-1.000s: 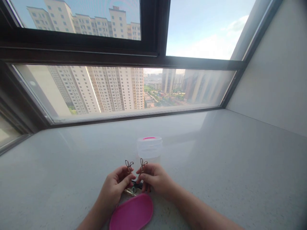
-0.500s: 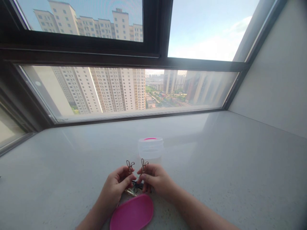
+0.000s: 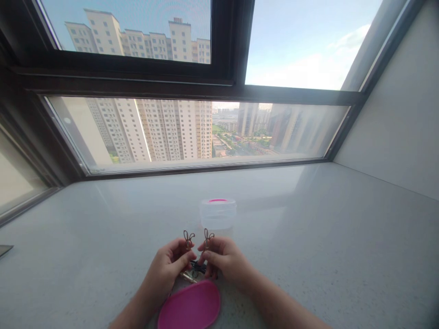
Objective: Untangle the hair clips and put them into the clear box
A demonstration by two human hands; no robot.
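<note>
Between the thumb and fingers of my left hand (image 3: pixel 170 264) is a small brown wire clip with a rabbit-ear outline (image 3: pixel 188 238). My right hand (image 3: pixel 224 259) pinches a matching rabbit-ear clip (image 3: pixel 207 238), held upright a short way to the right of the first. Below my fingertips lies a small pile of dark and gold-coloured pieces (image 3: pixel 196 269), partly hidden by the hands. Nearest to me is a pink oval lid or tray (image 3: pixel 190 307), just under the pile.
Beyond my hands a clear plastic box (image 3: pixel 218 214) with a pink strip on top stands on the pale speckled sill (image 3: pixel 295 246). A dark flat corner (image 3: pixel 5 250) shows at the left edge. The window frame (image 3: pixel 206 170) bounds the far side.
The view has shifted slightly to the left, so everything sits a little further right. Both hands keep the same pinch on their clips.
</note>
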